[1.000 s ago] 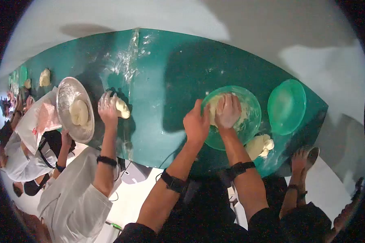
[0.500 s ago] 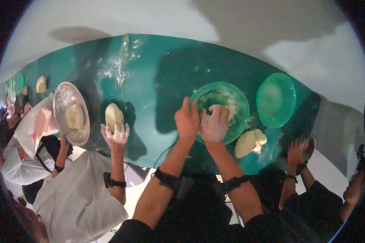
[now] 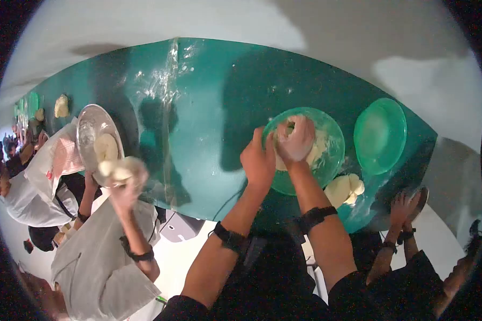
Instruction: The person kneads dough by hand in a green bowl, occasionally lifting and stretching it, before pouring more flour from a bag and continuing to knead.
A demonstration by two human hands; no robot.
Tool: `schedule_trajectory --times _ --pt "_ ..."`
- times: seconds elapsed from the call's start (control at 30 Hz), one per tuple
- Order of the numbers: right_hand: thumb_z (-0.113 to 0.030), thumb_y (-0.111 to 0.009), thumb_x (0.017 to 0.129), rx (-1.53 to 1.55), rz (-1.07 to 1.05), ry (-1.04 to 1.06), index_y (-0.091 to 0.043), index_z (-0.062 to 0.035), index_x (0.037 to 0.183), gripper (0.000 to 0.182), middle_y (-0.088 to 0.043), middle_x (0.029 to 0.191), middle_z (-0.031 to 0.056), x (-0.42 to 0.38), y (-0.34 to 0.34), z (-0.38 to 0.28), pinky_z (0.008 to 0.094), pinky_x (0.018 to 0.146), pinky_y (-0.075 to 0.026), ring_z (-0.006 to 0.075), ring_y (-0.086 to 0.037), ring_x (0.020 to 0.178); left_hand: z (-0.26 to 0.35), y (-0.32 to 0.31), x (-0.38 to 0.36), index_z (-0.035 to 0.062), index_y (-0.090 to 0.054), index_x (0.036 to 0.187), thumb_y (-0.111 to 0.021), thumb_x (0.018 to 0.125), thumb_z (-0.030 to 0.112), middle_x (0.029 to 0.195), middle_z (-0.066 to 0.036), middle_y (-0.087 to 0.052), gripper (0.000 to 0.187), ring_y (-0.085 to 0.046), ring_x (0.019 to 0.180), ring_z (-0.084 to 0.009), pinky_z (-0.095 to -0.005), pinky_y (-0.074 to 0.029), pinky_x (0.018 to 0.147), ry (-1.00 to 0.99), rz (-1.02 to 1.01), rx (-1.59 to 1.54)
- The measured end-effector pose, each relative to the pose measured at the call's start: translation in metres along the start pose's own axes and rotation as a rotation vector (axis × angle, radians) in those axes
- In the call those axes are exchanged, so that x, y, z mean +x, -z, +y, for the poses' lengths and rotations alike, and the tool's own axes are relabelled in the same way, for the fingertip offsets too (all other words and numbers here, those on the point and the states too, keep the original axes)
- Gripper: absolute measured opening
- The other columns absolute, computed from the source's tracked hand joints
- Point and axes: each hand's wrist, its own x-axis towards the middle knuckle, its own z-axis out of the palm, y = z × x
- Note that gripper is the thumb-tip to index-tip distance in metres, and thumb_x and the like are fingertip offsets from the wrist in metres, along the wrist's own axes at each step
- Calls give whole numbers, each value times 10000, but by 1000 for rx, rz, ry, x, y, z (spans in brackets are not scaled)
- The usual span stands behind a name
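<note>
Left hand [image 3: 258,159] grips rim of green bowl [image 3: 334,174]. Right hand [image 3: 296,139], now curled closed, is deeper inside, at pale dough [image 3: 318,151]; cannot tell if gripping it. Neighbour's blurred dough [image 3: 116,171] is now lifted off table [image 3: 198,134].

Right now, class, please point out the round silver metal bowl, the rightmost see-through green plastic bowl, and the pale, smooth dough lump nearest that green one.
Silver metal bowl [image 3: 95,121]: head view, bare inner wall.
Rightmost green bowl [image 3: 378,136]: head view, inner base.
Pale dough lump [image 3: 339,192]: head view, smooth left part.
</note>
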Motion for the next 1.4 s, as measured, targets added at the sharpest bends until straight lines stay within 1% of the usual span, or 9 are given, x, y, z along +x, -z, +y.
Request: schedule_trajectory --times 0.23,0.33,0.53,0.67,0.93,1.07,1.2,1.3,1.4 --pt "-211 -672 957 -133 -414 45 -674 -33 1124 244 -733 1047 167 -36 58 -2 526 844 -527 353 -690 914 8 -3 7 85 -602 1133 -615 1024 319 743 -224 -685 259 -680 717 -464 -561 -520 618 68 -69 239" --pt "-281 -678 962 10 -225 209 -724 -27 1089 289 -741 1103 174 -49 101 -12 517 825 -542 332 -701 918 9 -4 3 94 -595 1111 -596 1033 335 737 -221 -685 253 -679 704 -463 -564 -514 602 23 -13 210" --pt "-284 -686 939 -203 -522 -143 -694 -35 784 293 -677 953 167 -44 112 -41 484 830 -533 358 -654 939 12 4 4 108 -592 1123 -584 1038 339 737 -220 -687 246 -683 709 -459 -570 -514 611 23 -30 226" --pt "-234 -697 892 -219 -210 -26 -640 -52 832 200 -610 868 155 -39 55 -31 496 794 -522 382 -627 900 10 1 3 111 -592 1118 -588 1029 334 729 -217 -682 241 -681 698 -455 -562 -516 604 39 -23 206" --pt "-201 -692 845 -42 -59 249 -579 -85 888 167 -622 891 161 -1 13 3 520 762 -494 385 -621 883 1 -1 7 101 -589 1085 -624 998 287 716 -221 -667 209 -660 677 -468 -553 -507 580 -24 -9 107" --pt "-245 -688 871 -38 -10 94 -597 -100 874 171 -645 809 133 11 4 9 517 736 -499 374 -636 780 10 -1 6 94 -592 1081 -650 985 260 711 -217 -668 201 -664 666 -458 -561 -505 577 10 -46 167" --pt "-250 -724 899 377 -46 -346 -634 -86 845 195 -629 694 98 11 19 5 498 698 -537 352 -680 754 5 3 12 101 -600 1121 -645 1000 297 713 -215 -674 235 -677 676 -452 -557 -514 584 -65 -62 277" --pt "-192 -758 873 515 90 -357 -667 -89 952 159 -696 883 120 7 76 21 479 784 -577 351 -703 791 0 19 22 102 -604 1166 -646 1005 327 719 -215 -680 280 -682 683 -460 -564 -520 597 -172 -111 321" --pt "-149 -788 857 225 22 -226 -678 -47 1085 273 -677 1015 145 19 108 22 412 849 -556 306 -679 853 -8 47 40 102 -605 1212 -649 1003 343 818 -220 -703 322 -697 760 -452 -559 -537 646 -170 -166 398"
